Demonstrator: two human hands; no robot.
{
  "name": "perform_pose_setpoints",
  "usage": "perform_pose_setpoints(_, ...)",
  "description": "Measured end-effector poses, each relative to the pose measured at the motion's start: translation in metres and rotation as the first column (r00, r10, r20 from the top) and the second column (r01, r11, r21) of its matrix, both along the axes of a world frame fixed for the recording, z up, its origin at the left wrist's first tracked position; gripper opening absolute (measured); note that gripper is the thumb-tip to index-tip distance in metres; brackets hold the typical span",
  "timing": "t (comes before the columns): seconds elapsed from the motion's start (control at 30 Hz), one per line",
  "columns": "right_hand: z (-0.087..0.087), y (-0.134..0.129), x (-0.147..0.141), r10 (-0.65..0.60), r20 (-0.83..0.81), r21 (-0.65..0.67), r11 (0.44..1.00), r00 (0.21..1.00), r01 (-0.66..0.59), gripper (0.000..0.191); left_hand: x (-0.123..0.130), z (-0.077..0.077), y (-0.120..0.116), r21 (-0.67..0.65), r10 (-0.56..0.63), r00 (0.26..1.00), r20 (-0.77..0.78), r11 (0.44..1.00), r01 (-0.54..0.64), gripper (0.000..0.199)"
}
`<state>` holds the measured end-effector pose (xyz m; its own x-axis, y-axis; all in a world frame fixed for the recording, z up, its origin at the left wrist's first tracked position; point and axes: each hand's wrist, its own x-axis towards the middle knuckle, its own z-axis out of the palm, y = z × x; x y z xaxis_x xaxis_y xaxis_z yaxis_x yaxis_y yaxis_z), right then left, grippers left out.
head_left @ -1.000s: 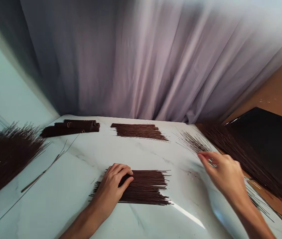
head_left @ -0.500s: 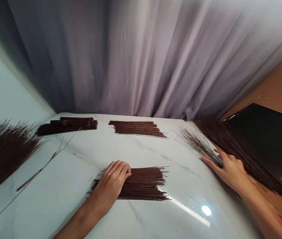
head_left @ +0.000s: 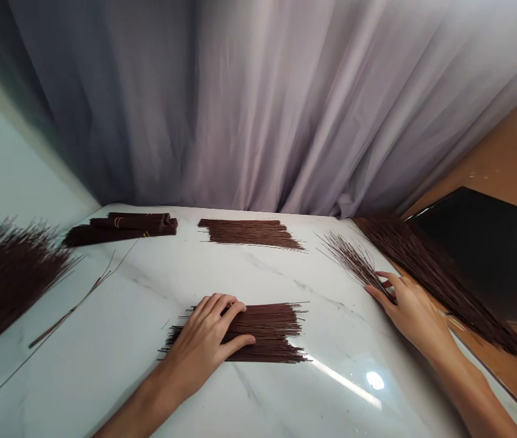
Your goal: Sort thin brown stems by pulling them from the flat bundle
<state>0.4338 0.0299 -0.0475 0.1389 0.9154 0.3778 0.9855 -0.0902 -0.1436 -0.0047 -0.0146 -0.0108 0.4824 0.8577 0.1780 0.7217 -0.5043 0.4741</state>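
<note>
A flat pile of thin dark brown sticks [head_left: 272, 328] lies crosswise on the marble-patterned table. My left hand [head_left: 206, 331] rests on its left part, the thumb spread away from the fingers across the sticks. At the table's right side, my right hand [head_left: 411, 307] has its thumb and fingers around the near end of a loose bunch of thin sticks [head_left: 352, 258]. The bunch fans out away from the hand, and its gripped end is partly hidden by the fingers.
Behind the pile lies another flat stack of sticks [head_left: 253, 233]. Tied bundles [head_left: 124, 226] are at the back left. Large heaps of sticks lie at the far left [head_left: 7, 286] and far right [head_left: 445, 286]. A few bent strands [head_left: 76, 307] lie left. A curtain [head_left: 240, 109] hangs behind.
My left thumb has spread out from the fingers over the pile. My right hand has shifted slightly left and closed around the loose bunch, drawing its sticks closer together.
</note>
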Motion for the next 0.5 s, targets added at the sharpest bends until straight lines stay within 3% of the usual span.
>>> perform_pose_setpoints(0.1,0.015,-0.006,-0.025,-0.032,0.029,0.134,0.991,0.999,0.028,0.069,0.000,-0.003,0.002,0.020,-0.002,1.000,-0.009,1.000,0.002,0.014)
perform_pose_setpoints(0.17,0.025,-0.012,-0.056,0.086,-0.041,0.196,0.978,0.995,-0.077,0.052,0.001,-0.006,0.004,0.040,-0.004,1.000,-0.015,0.999,0.005,0.009)
perform_pose_setpoints(0.2,0.029,-0.016,-0.075,0.217,-0.100,0.200,0.960,0.971,-0.194,0.041,0.001,-0.006,0.005,0.050,-0.003,1.000,-0.017,0.999,0.004,0.013)
perform_pose_setpoints(0.27,0.035,-0.023,-0.113,0.472,-0.215,0.160,0.880,0.855,-0.446,0.028,0.002,-0.007,0.006,0.055,0.003,1.000,-0.015,0.998,-0.002,0.017)
perform_pose_setpoints(0.33,0.037,-0.030,-0.147,0.603,-0.268,0.064,0.790,0.752,-0.610,0.026,0.003,-0.006,0.006,0.039,0.013,1.000,-0.004,0.999,-0.013,0.016)
perform_pose_setpoints(0.4,0.034,-0.034,-0.169,0.651,-0.280,-0.001,0.735,0.705,-0.678,0.025,0.003,-0.004,0.005,0.017,0.018,1.000,0.009,1.000,-0.018,0.015)
perform_pose_setpoints(0.5,0.028,-0.036,-0.180,0.662,-0.277,-0.014,0.722,0.696,-0.692,0.016,0.004,-0.003,0.004,0.005,0.017,1.000,0.017,1.000,-0.018,0.015)
